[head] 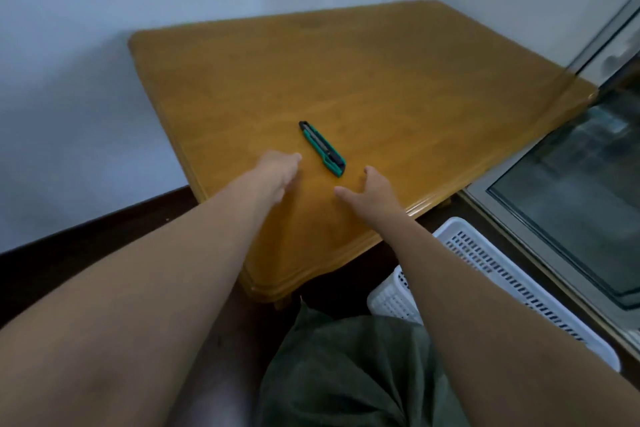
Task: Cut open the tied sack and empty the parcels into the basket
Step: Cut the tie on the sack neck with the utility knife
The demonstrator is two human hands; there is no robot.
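Observation:
A green and black utility knife (322, 148) lies flat on the wooden table (398, 80), near its front part. My left hand (277, 173) hovers just left of the knife, fingers loosely curled, holding nothing. My right hand (372, 192) is just below and right of the knife, open with thumb and fingers spread, close to its near end but apart from it. A dark green sack (346, 367) sits on the floor below the table's near corner, between my arms. A white slotted plastic basket (498, 270) stands on the floor to the sack's right, partly hidden by my right forearm.
The table fills a corner against pale walls (104, 45). A glass sliding door with a metal frame (571, 191) runs along the right side, close to the basket. Dark floor (86, 253) lies left of the table.

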